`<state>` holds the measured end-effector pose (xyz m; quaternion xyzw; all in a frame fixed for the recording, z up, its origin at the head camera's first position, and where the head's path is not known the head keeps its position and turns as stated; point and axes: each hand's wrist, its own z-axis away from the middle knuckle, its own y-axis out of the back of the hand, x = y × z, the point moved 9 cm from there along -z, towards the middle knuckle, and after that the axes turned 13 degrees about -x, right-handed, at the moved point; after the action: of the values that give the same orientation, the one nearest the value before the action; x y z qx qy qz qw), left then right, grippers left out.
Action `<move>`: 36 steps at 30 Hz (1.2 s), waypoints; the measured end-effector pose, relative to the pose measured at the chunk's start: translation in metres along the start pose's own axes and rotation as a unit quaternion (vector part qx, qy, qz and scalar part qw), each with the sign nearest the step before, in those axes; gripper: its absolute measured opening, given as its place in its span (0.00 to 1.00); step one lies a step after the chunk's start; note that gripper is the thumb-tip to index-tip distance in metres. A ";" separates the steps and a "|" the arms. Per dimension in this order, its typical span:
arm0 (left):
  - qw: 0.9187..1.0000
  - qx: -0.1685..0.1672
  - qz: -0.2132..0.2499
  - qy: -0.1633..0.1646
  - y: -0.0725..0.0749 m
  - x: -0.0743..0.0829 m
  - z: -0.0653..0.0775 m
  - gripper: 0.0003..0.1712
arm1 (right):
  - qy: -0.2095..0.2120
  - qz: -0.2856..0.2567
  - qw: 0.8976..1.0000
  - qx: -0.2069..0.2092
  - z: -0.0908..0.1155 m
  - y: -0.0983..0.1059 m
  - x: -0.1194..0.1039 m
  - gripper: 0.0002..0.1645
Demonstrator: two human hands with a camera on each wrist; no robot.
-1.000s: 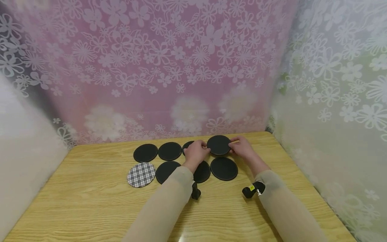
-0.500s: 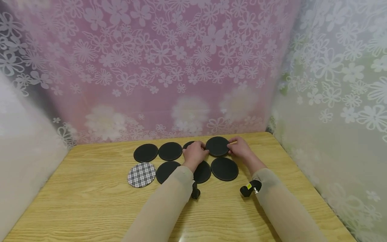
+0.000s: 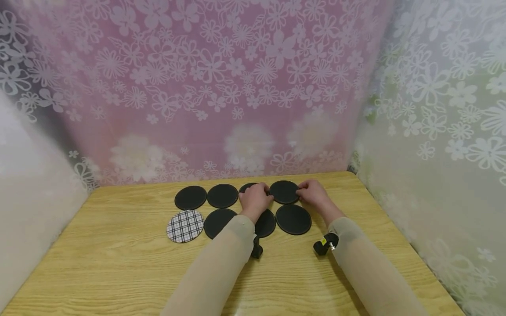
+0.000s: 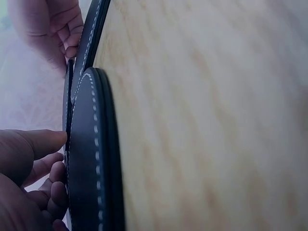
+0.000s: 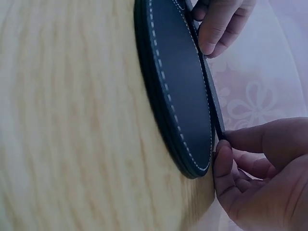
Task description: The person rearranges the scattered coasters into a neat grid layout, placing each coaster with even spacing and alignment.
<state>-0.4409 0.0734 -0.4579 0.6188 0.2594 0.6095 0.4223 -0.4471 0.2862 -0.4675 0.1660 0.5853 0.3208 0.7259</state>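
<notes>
Black round coasters with pale edge stitching lie in two rows on the table. At the right end of the back row is a black coaster (image 3: 283, 192) with a hand at either side. My right hand (image 3: 314, 194) pinches its right edge between thumb and fingers, as the right wrist view shows with the coaster's thin rim (image 5: 215, 106). My left hand (image 3: 254, 199) has its thumb and curled fingers at the left edge, partly covering the neighbouring back coaster (image 3: 246, 188). In front lies another black coaster (image 3: 293, 219), seen close with its stitching.
A plaid coaster (image 3: 185, 226) lies at the front left, white with dark lines. Two black coasters, one at the far left (image 3: 190, 197), continue the back row. The wood-grain table (image 3: 118, 263) ends behind at a pink floral curtain (image 3: 221, 87).
The back-right coaster has come down and slightly toward me, near the front-row coaster. My right hand has moved a little left with it; the left hand stays nearly in place.
</notes>
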 end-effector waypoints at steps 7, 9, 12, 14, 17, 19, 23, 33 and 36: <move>1.000 -0.004 -0.001 0.003 0.000 0.002 -0.001 0.18 | 0.002 0.079 0.997 -0.004 0.002 0.000 -0.008 0.29; 1.000 -0.004 -0.005 0.004 0.000 0.002 -0.001 0.18 | 0.002 0.081 0.997 -0.004 0.001 0.000 -0.008 0.30; 1.000 -0.006 -0.010 0.005 0.000 0.001 -0.002 0.18 | 0.002 0.088 0.996 -0.002 -0.001 0.000 -0.007 0.30; 1.000 -0.009 -0.012 0.005 0.000 0.001 -0.003 0.17 | 0.001 0.089 0.996 -0.001 -0.001 0.001 -0.007 0.30; 1.000 -0.011 -0.016 0.005 0.000 0.001 -0.003 0.18 | 0.003 0.085 0.996 0.001 0.000 0.000 -0.008 0.31; 1.000 -0.012 -0.019 0.005 0.001 0.001 -0.002 0.18 | 0.003 0.083 0.997 0.003 0.001 0.000 -0.008 0.31; 1.000 -0.013 -0.026 0.004 0.000 0.002 0.000 0.19 | 0.001 0.086 0.996 0.005 0.001 0.000 -0.008 0.31; 0.999 -0.016 -0.031 -0.001 0.000 0.002 0.001 0.19 | -0.001 0.082 0.997 0.005 -0.002 -0.003 -0.005 0.30; 0.999 -0.020 -0.028 -0.009 -0.001 0.002 0.003 0.21 | -0.001 0.076 0.997 0.004 -0.001 -0.003 -0.004 0.30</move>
<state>-0.4381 0.0752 -0.4567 0.6082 0.2607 0.5969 0.4537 -0.4473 0.2812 -0.4668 0.2134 0.5715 0.3725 0.6994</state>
